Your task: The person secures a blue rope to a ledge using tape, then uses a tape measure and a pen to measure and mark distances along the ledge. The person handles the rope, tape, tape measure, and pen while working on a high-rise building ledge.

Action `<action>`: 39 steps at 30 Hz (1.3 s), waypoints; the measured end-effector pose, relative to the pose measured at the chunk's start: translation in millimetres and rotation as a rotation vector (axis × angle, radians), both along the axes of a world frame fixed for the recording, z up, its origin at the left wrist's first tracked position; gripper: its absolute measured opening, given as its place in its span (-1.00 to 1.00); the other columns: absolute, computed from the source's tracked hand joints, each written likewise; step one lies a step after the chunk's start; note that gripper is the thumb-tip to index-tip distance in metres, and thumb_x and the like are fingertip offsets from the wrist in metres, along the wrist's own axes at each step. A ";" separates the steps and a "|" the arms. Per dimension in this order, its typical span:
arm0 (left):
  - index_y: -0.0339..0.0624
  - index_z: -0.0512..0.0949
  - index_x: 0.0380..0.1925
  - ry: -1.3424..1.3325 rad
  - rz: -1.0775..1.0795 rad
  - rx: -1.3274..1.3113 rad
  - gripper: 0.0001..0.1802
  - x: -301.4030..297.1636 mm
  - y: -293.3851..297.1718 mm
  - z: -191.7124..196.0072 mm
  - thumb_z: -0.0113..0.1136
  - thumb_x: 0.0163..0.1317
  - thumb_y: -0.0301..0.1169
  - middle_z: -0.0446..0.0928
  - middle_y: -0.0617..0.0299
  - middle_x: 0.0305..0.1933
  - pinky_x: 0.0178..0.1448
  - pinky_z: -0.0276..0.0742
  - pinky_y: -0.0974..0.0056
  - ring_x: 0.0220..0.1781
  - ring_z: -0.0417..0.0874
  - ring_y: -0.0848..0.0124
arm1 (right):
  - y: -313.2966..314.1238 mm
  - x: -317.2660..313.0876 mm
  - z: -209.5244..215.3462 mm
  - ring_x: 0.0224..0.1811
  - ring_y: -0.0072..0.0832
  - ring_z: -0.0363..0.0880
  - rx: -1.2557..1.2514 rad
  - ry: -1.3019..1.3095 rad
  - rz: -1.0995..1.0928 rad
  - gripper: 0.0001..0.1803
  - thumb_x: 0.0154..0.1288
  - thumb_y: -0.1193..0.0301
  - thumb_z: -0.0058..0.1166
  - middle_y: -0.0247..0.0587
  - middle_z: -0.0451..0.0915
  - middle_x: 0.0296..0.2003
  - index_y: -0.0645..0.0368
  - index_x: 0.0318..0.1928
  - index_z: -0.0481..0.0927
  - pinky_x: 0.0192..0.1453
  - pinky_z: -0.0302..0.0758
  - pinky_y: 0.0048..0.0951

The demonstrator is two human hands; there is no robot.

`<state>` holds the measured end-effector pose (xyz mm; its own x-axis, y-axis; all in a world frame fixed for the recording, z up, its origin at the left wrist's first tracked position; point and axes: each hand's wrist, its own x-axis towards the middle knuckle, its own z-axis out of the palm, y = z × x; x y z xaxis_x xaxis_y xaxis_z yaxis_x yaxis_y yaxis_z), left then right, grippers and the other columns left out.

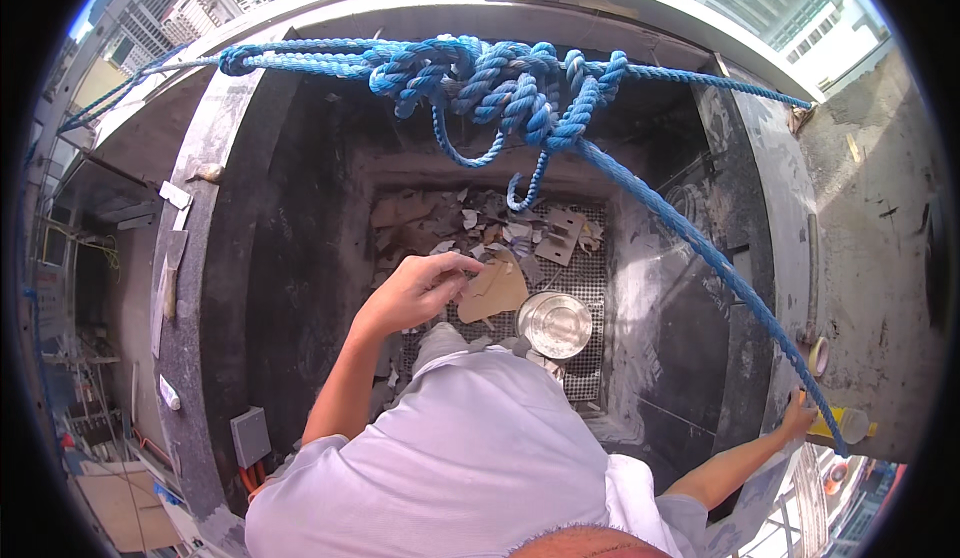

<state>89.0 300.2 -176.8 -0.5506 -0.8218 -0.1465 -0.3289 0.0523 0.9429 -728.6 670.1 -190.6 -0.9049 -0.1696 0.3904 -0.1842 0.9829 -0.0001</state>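
Blue rope [520, 83], thick and twisted, runs across the top of a deep dark-walled pit [300, 238], bunched into a heavy knot above the pit's far edge; one strand slants down along the right wall toward the near right corner, and a short loop dangles from the knot over the opening.

The person leans over the pit in a pale shirt. The left hand [415, 293] reaches down into the opening, fingers [462, 263] curled together and pinched near a tan, flat broken shard [492, 293] that lies at the middle of the pit floor; whether the fingertips actually grip the shard or only touch its edge cannot be told. The right hand [798, 418] is out at the near right corner of the pit, resting on the grey rim [775, 208] beside the lower end of the slanting rope, just next to a yellow object [835, 423]. Its fingers look closed on the rim or on the rope, but which cannot be told.

On the pit floor a metal mesh grate [595, 288] covers the right part, and a round shiny metal bowl [555, 325] sits on it just right of the shard. Grey and white broken pieces [470, 220] lie heaped along the far edge of the floor. A grey box [250, 436] sits against the near left wall.
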 end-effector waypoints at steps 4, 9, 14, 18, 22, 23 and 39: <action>-0.30 0.72 0.22 0.053 0.039 0.008 -0.65 12.9 2.1 -8.2 0.17 0.51 -0.56 0.77 0.12 -0.25 0.04 0.71 0.23 -0.18 0.78 0.41 | -33.2 35.9 11.6 0.30 0.22 0.70 -0.071 0.143 0.084 -0.06 0.27 -0.20 0.47 0.31 0.72 0.26 0.42 0.32 0.67 0.44 0.54 0.10; -0.28 0.71 0.25 0.025 0.032 -0.060 -0.64 39.2 -15.2 3.8 0.24 0.51 -0.48 0.80 0.06 -0.23 0.01 0.71 0.20 -0.22 0.77 0.39 | -141.4 229.0 53.3 0.18 -0.15 0.79 -0.265 -0.022 0.318 -0.26 0.40 -0.03 0.47 0.02 0.80 0.18 0.35 0.30 0.69 0.30 0.63 -0.19; -0.19 0.71 0.28 0.219 0.009 0.069 -0.58 56.1 -39.3 9.5 0.34 0.55 -0.24 0.84 0.09 -0.10 0.18 0.74 0.18 -0.03 0.85 0.37 | -216.3 357.3 -9.8 -0.29 -0.67 0.60 -0.871 -0.798 0.628 -0.51 0.54 0.07 0.35 -0.37 0.70 -0.14 0.18 0.22 0.67 -0.40 0.37 -0.60; -0.23 0.68 0.32 0.238 -0.096 0.008 -0.56 57.8 -58.2 -9.8 0.32 0.59 -0.23 0.83 0.07 -0.01 0.27 0.74 0.16 0.09 0.85 0.34 | -294.0 497.2 -28.0 -0.35 -0.62 0.62 -0.950 -1.491 0.889 -0.57 0.62 0.07 0.13 -0.30 0.72 -0.18 0.18 0.16 0.62 -0.39 0.49 -0.54; -0.15 0.19 0.72 0.178 -0.143 0.093 0.05 61.6 -60.2 -26.9 0.42 0.46 0.17 0.48 -0.31 0.51 0.45 0.70 -0.02 0.39 0.74 0.01 | -359.1 619.5 -20.3 -0.31 -0.58 0.66 -0.748 -1.795 1.002 -0.52 0.76 0.06 -0.04 -0.25 0.70 -0.17 0.23 0.28 0.54 -0.36 0.59 -0.50; -0.14 0.11 0.75 0.232 -0.112 0.125 0.11 62.8 -56.4 -30.1 0.41 0.46 0.21 0.45 -0.32 0.52 0.42 0.69 0.01 0.36 0.74 0.04 | -370.4 641.9 -15.1 -0.30 -0.56 0.66 -0.672 -1.864 1.079 -0.46 0.80 0.01 -0.11 -0.23 0.67 -0.08 0.23 0.34 0.51 -0.32 0.63 -0.47; -0.25 0.31 0.59 0.980 0.368 0.219 -0.18 163.0 -107.4 -7.9 0.44 0.39 -0.38 0.56 0.12 0.22 0.27 0.75 0.21 0.21 0.69 0.40 | -543.1 780.6 197.5 -0.16 -0.07 0.83 0.693 -1.333 1.929 -0.37 0.84 0.00 -0.21 0.14 0.81 -0.16 0.24 0.52 0.52 0.01 0.68 -0.15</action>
